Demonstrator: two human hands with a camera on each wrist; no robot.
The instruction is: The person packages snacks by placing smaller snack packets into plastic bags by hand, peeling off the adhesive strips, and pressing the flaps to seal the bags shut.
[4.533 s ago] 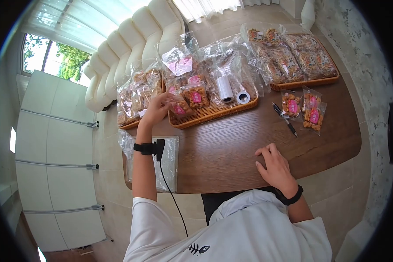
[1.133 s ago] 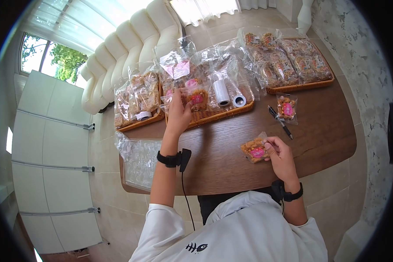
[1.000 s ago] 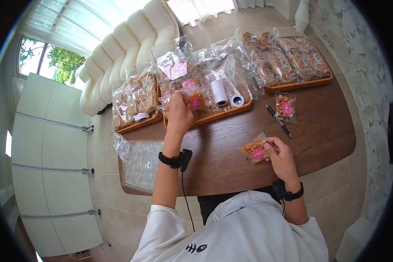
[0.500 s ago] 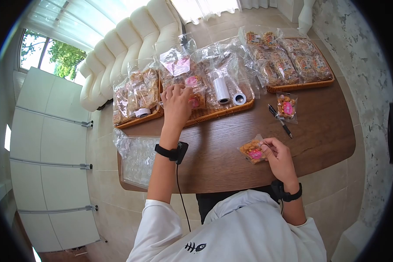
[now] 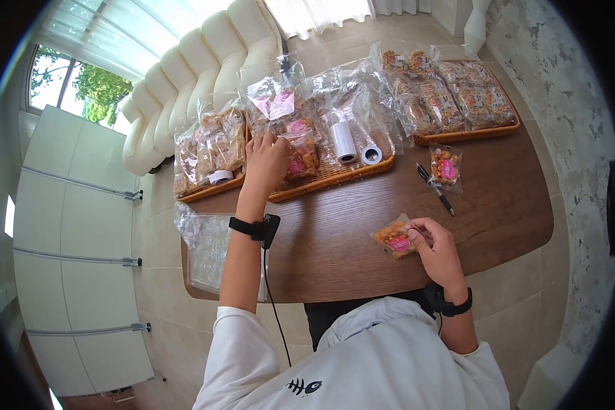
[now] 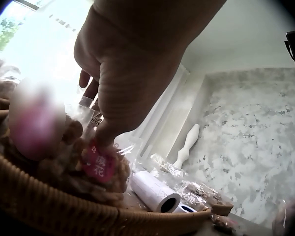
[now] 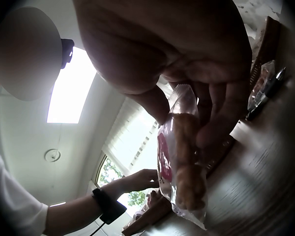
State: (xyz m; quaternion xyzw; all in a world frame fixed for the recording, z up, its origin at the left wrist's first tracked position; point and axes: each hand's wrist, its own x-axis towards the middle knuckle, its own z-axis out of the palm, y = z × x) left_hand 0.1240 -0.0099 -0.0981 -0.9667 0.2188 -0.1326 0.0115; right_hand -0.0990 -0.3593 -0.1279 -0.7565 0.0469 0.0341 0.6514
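At the middle wicker basket (image 5: 335, 179), my left hand (image 5: 266, 164) reaches over clear packets of small fried dough twists with pink labels. Its thumb lies on the pink label of one packet (image 6: 99, 164) in the left wrist view, while the other fingers stand apart from the thumb, partly hidden behind the hand. My right hand (image 5: 441, 253) pinches another dough-twist packet (image 5: 393, 236) by its edge above the table, between thumb and fingers. In the right wrist view this packet (image 7: 187, 162) hangs on edge, label to the left.
A third packet (image 5: 446, 167) lies right of centre beside a black pen (image 5: 435, 189). White label rolls (image 5: 344, 142) sit in the middle basket. Baskets of bagged snacks (image 5: 215, 147) and more bags (image 5: 451, 96) flank it. Clear plastic bags (image 5: 212, 253) lie at the table's left front.
Since the oldest frame, my right hand has picked up one packet from the table's right side. My left hand has let go of the packet it held and shifted slightly left over the basket.
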